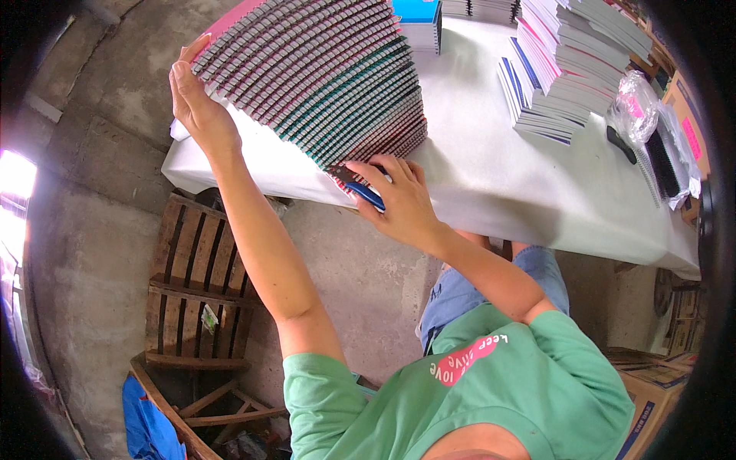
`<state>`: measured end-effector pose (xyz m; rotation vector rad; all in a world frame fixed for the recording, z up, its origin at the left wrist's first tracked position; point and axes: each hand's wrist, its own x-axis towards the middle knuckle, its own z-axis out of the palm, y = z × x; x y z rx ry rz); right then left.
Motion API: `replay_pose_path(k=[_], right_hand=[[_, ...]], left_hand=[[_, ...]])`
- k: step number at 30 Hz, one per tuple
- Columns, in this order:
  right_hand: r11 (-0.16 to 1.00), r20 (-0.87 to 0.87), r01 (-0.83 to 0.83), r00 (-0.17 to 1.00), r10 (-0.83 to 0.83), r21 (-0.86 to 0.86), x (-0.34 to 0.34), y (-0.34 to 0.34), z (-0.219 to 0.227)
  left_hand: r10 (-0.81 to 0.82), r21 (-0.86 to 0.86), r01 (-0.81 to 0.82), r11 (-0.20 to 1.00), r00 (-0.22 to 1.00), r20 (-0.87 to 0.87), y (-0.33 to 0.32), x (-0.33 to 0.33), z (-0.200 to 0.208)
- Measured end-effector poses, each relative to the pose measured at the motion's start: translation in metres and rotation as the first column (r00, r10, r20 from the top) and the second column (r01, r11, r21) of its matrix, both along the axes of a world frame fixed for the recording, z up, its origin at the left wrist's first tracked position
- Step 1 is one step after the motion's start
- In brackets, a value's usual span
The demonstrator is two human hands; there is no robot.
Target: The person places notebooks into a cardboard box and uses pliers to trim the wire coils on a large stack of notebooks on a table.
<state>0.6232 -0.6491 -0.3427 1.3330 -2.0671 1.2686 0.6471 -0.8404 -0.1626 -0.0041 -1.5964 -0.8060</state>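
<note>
A tall stack of spiral-bound notebooks point(314, 80) stands at the edge of the white-covered table point(475, 184), its rows of wire coils turned toward me. Most coils look grey over dark red edges, with a green-edged band lower down. My left hand point(201, 115) lies along the upper left side of the stack, fingers stretched out and pressed against it. Low on the stack, my right hand point(402, 201) is closed around a small blue object point(365, 195) with a pale edge, touching the bottom notebooks. Its exact kind is partly hidden by my fingers.
Behind the stack sits a blue-covered pile of notebooks point(418, 27). A tall leaning pile of paper blocks point(563, 73) stands on the right, near crumpled clear plastic point(635, 107) and loose black coils point(663, 165). Wooden pallets point(201, 284) and cardboard boxes point(652, 399) are on the floor.
</note>
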Motion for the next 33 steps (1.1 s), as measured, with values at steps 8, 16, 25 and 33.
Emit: replay_pose_path(k=[8,16,25,33], right_hand=[[0.991,0.146,-0.125,0.982,0.116,0.055,-0.004,-0.007,0.004],[0.956,0.399,-0.263,0.869,0.293,-0.129,-0.004,-0.011,-0.003],[0.999,-0.085,0.03,0.996,-0.026,0.043,-0.004,-0.003,0.019],[0.929,0.642,-0.356,0.691,0.333,-0.098,-0.01,-0.009,0.014]], left_hand=[[-0.038,0.024,0.038,0.999,0.999,-0.004,-0.001,0.001,0.0],[-0.011,0.001,0.011,1.0,1.0,-0.012,0.001,0.0,0.001],[-0.062,0.028,0.062,0.998,0.998,-0.003,-0.005,0.0,-0.001],[-0.035,-0.01,0.035,0.999,0.999,-0.005,-0.005,-0.001,-0.001]])
